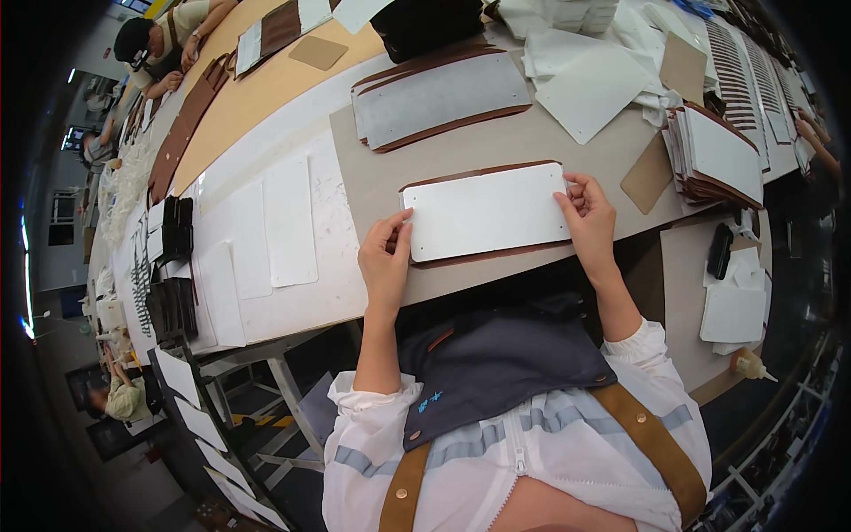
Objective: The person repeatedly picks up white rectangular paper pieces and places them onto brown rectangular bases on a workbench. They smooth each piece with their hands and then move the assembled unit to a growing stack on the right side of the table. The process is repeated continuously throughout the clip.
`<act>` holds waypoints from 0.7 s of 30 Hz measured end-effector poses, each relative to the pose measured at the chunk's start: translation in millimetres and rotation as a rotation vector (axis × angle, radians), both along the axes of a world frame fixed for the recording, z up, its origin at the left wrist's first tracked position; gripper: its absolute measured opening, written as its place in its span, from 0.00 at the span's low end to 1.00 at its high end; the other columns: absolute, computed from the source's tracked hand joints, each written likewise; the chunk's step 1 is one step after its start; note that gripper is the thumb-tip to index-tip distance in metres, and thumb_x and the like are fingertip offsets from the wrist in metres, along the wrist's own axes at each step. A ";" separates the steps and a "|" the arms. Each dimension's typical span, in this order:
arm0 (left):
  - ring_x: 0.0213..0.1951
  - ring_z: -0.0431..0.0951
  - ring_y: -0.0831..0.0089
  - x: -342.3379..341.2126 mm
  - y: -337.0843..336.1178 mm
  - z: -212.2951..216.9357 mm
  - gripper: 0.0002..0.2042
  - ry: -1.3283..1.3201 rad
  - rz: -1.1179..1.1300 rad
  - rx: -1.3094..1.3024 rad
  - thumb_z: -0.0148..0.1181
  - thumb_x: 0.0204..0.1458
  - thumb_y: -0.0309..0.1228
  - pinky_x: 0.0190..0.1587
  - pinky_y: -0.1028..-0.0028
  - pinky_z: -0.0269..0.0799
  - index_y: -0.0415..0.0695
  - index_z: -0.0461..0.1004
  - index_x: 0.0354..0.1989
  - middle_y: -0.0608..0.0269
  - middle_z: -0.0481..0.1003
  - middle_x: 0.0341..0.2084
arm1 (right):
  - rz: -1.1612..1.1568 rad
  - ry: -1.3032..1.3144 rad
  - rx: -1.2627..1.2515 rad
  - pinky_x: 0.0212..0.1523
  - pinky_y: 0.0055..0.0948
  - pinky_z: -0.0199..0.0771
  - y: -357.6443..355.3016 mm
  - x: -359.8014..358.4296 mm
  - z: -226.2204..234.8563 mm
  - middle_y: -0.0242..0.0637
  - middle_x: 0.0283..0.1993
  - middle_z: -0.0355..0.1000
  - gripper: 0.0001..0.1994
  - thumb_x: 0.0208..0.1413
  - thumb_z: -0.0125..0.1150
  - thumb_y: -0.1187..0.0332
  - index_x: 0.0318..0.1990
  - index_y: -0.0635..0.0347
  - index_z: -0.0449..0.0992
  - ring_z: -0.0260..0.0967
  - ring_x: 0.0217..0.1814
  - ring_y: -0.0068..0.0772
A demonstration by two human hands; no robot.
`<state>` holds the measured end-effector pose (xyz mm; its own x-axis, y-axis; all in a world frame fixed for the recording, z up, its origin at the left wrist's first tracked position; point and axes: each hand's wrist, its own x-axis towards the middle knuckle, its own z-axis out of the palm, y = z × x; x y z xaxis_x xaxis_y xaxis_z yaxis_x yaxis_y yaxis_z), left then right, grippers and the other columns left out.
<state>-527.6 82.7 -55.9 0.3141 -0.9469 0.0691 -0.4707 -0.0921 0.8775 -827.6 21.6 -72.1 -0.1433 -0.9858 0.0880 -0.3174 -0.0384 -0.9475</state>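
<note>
A white rectangular panel [487, 213] with rounded corners and small corner holes lies over a brown leather-like piece [496, 255], whose edges show along its near and far sides. My left hand [386, 253] pinches the panel's left end between thumb and fingers. At the opposite end my right hand [587, 215] grips the panel near its upper right corner. Beyond them rests a stack of brown pieces topped by a grey panel [443, 99].
White sheets [589, 89] pile at the back right, beside a stack of brown and white panels [722, 160]. Thin white panels [291, 222] lie to the left, near black folded pieces [173, 230]. A small bottle [749, 363] sits on the right side surface. Another person [168, 44] works at the far left.
</note>
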 end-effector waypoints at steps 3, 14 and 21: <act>0.29 0.73 0.79 -1.0 -1.0 2.2 0.10 -0.008 0.001 0.009 0.62 0.61 0.25 0.34 0.78 0.70 0.42 0.84 0.48 0.66 0.75 0.28 | 0.004 -0.003 0.015 0.33 0.19 0.69 0.0 1.0 2.5 0.28 0.30 0.70 0.16 0.58 0.68 0.78 0.54 0.64 0.78 0.63 0.29 0.16; 0.28 0.74 0.79 -2.4 -0.5 -0.9 0.10 -0.048 -0.005 -0.034 0.62 0.61 0.25 0.32 0.78 0.70 0.42 0.84 0.48 0.65 0.76 0.29 | 0.012 0.060 0.026 0.33 0.18 0.68 -1.1 -0.5 3.1 0.26 0.32 0.70 0.13 0.58 0.68 0.77 0.52 0.60 0.82 0.62 0.31 0.16; 0.27 0.73 0.78 -4.7 -1.0 1.2 0.09 -0.080 0.007 -0.035 0.62 0.60 0.23 0.32 0.77 0.70 0.42 0.85 0.47 0.64 0.76 0.29 | -0.008 0.038 0.032 0.34 0.20 0.69 -0.3 0.3 1.0 0.29 0.33 0.72 0.13 0.58 0.68 0.77 0.51 0.61 0.82 0.63 0.31 0.17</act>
